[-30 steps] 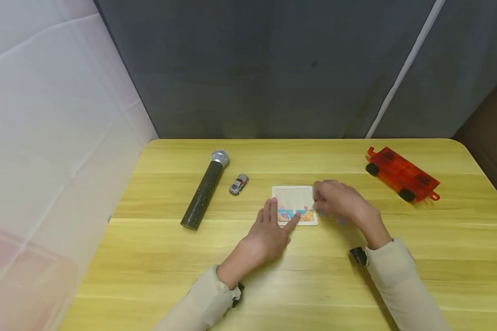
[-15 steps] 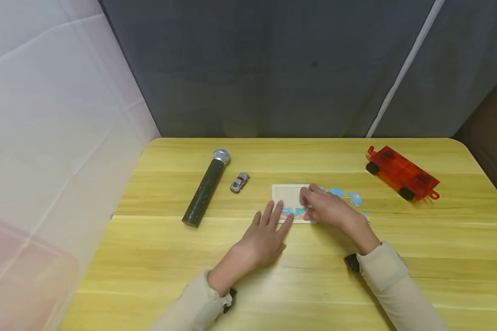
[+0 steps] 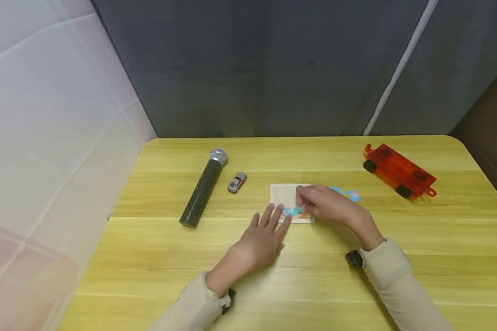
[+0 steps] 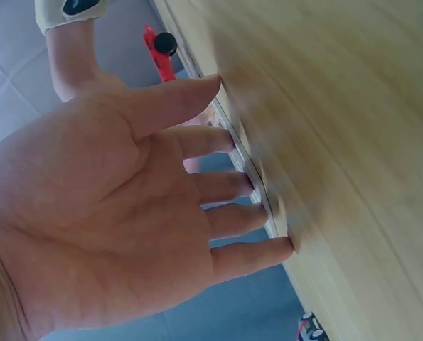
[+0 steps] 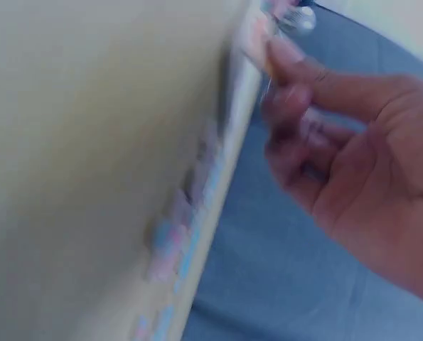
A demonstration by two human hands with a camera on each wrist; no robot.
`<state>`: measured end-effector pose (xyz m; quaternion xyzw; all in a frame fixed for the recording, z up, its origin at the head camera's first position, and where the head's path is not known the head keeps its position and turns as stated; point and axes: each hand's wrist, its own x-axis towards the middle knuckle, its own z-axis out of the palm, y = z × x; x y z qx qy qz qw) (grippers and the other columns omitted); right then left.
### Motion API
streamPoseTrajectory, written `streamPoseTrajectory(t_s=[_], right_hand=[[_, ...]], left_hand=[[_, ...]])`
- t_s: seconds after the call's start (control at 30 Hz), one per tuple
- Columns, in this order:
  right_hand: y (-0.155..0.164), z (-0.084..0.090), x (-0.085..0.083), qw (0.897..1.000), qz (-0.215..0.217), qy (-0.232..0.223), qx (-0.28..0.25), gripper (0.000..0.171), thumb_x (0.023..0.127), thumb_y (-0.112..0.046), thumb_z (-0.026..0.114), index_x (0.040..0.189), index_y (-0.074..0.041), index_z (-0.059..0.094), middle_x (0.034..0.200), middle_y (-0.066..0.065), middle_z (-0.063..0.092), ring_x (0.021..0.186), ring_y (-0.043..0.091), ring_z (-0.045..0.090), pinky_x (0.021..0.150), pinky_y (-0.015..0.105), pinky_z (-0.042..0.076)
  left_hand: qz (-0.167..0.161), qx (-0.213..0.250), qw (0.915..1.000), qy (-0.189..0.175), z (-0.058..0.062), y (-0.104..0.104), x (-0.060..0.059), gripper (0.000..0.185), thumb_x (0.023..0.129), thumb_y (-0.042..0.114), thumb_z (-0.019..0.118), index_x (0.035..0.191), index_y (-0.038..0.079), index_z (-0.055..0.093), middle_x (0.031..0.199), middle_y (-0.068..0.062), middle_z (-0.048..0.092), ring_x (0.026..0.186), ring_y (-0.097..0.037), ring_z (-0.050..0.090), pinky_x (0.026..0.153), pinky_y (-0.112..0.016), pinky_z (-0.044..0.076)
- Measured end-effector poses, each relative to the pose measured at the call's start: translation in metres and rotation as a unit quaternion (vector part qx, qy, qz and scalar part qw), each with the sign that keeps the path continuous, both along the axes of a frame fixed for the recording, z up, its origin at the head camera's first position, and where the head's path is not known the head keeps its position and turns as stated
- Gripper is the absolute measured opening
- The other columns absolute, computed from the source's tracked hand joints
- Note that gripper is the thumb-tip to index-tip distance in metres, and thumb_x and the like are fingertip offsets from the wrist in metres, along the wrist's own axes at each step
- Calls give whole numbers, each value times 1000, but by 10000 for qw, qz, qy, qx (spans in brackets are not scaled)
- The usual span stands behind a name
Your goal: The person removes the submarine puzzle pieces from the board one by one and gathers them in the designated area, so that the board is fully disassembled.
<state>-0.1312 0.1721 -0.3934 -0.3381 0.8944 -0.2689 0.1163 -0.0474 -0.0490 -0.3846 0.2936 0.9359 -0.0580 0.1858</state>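
Nearest, the left hand (image 3: 260, 243) spreads straight fingers onto the puzzle tray (image 3: 284, 195), flat on the table (image 3: 306, 285); the right hand (image 3: 333, 203) curls over it, grip too blurred to tell. A skewed push could unseat the joined pieces (image 3: 288, 212)! Loose pieces (image 3: 353, 196) lie beyond.

The person's bare left hand (image 3: 260, 242) emerges from a long, pale beige cloth sleeve (image 3: 192, 304), loosely creased towards its crumpled cuff. The bare right hand (image 3: 331, 203) comes out of a matching beige right sleeve (image 3: 407, 294), finished with a broad, smoother cuff band (image 3: 385, 266). A small black wrist-worn unit (image 3: 228, 301) and a blockier black right-wrist unit (image 3: 354, 259) protrude beside the cuffs.
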Motion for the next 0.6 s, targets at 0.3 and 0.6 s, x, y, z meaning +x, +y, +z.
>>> streamPoseTrajectory(t_s=[0.3, 0.6], right_hand=[[46, 27, 0, 9712, -34, -2361, -329, 16, 103, 3, 70, 94, -6, 60, 78, 1, 57, 63, 13, 49, 59, 25, 43], [107, 29, 0, 9354, -863, -3397, 468, 25, 95, 10, 73, 82, -3, 56, 79, 5, 60, 57, 13, 51, 58, 25, 45]], left_hand=[[33, 94, 9999, -47, 0, 2, 0, 66, 118, 35, 49, 176, 14, 28, 184, -16, 17, 171, -36, 17, 134, -55, 31], [44, 35, 10000, -58, 0, 3, 2, 67, 118, 36, 47, 176, 12, 24, 184, -18, 13, 171, -38, 14, 135, -56, 29]])
